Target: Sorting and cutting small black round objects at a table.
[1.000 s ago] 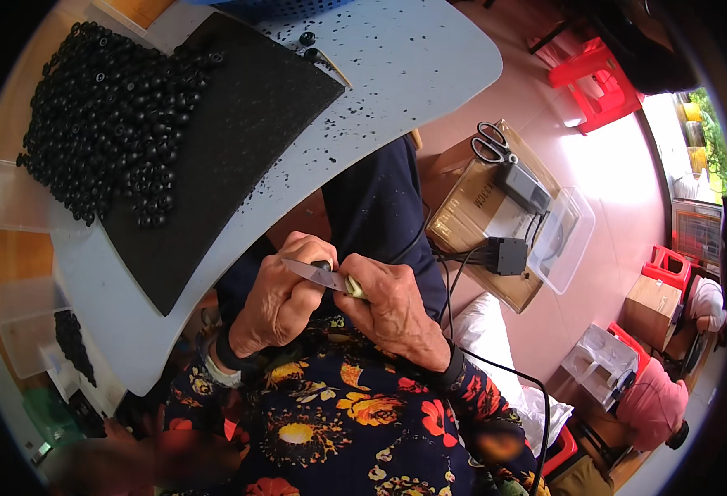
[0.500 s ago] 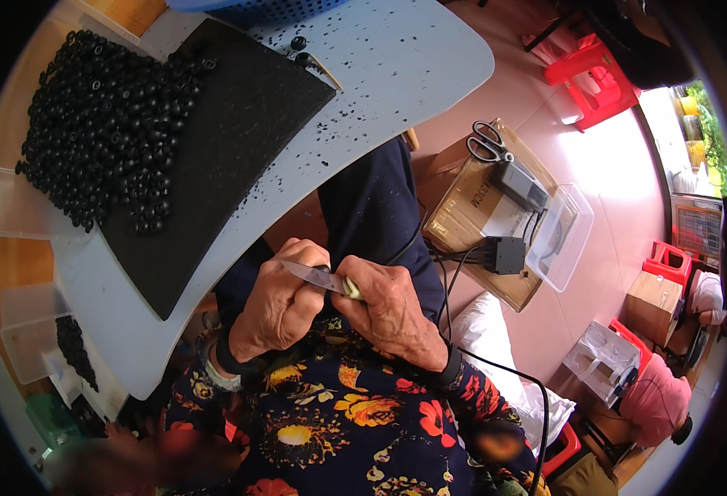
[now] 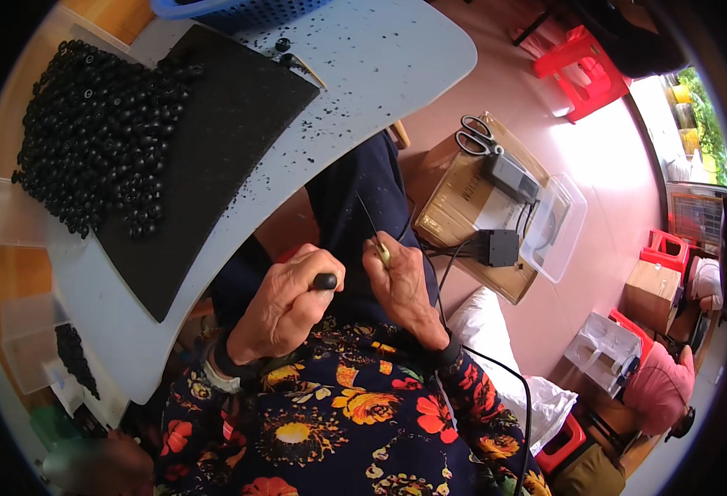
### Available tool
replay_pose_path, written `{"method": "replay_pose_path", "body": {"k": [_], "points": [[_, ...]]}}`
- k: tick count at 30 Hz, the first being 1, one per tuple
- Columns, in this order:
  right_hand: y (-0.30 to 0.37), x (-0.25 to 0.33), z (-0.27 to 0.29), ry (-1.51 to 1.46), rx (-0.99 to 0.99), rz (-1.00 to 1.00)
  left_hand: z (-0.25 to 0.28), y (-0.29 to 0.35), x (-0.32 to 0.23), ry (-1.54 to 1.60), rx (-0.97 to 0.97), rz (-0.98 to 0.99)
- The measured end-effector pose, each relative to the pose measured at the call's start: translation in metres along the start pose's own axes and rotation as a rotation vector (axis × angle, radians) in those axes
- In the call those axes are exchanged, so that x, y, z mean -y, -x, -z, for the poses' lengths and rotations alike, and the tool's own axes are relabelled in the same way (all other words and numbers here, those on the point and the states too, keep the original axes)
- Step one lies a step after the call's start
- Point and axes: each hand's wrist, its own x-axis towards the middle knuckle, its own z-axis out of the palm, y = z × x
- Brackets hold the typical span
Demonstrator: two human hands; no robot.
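Note:
In front of my body, my left hand (image 3: 282, 302) is closed around a small rounded black piece (image 3: 325, 281), whose end sticks out between thumb and fingers. To its right, apart from it, my right hand (image 3: 403, 285) grips a small knife (image 3: 383, 253) by a yellow-green handle. The thin blade points up and away, seen nearly edge-on over my dark trouser leg. A big heap of similar small black pieces (image 3: 99, 140) lies on a black mat (image 3: 206, 157) at the left.
Black scraps litter the pale table (image 3: 388, 50); a blue basket (image 3: 248, 10) stands at its far edge. Right, scissors (image 3: 479, 140) and a black box (image 3: 498, 248) lie on a carton (image 3: 450, 190) beside a white sack (image 3: 487, 326). People sit farther right near red stools (image 3: 578, 74).
My hands have moved apart. The knife blade, earlier across the left hand's fingers, has swung away with my right hand and points outward. The black piece now shows more at my left fingertips.

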Motion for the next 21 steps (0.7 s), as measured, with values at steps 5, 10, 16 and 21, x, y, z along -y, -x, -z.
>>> {"method": "replay_pose_path", "body": {"k": [5, 10, 16, 21], "points": [[-0.001, 0.027, 0.01, -0.125, 0.144, 0.109, 0.002, 0.0, 0.007, -0.127, -0.106, -0.093], [0.002, 0.038, 0.01, -0.071, 0.238, 0.217, 0.004, 0.0, 0.012, -0.211, -0.131, -0.127], [0.003, 0.04, 0.003, 0.013, 0.268, 0.258, 0.004, 0.0, 0.014, -0.282, -0.132, -0.177], [0.002, 0.039, 0.003, 0.008, 0.274, 0.245, 0.001, -0.001, 0.015, -0.276, -0.135, -0.176]]}}
